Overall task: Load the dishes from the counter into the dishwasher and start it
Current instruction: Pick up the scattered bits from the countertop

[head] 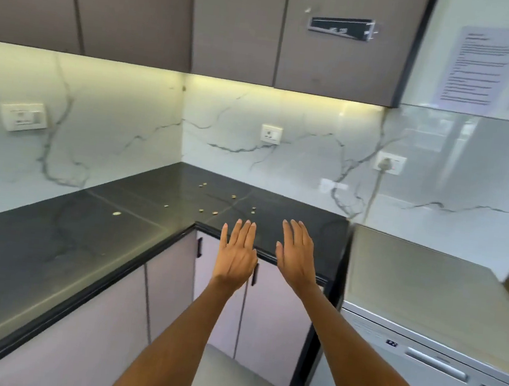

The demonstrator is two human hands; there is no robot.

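**No dishes on the counter, dishwasher door closed**

The person holds both arms out over the corner of the dark counter (pixel 50 249). The left hand (pixel 237 254) and the right hand (pixel 297 254) hang side by side, near each other but not touching, palms down, fingers straight and slightly spread. Neither hand holds anything.

No plate, cup or bowl shows anywhere on the counter in this view. Only a few small crumbs (pixel 233 197) lie scattered near the inner corner and along the seam. The dishwasher (pixel 436 366) stands just beside the counter's right end, with its door shut and its long handle (pixel 435 363) untouched. A small display (pixel 391 343) on its front panel is lit, though the characters are too blurred to read.

Judging from this, either the dishes are already inside or they sit outside the frame; the pictures cannot settle which. Whether the machine is running is equally unclear. If it is not, pressing start remains.
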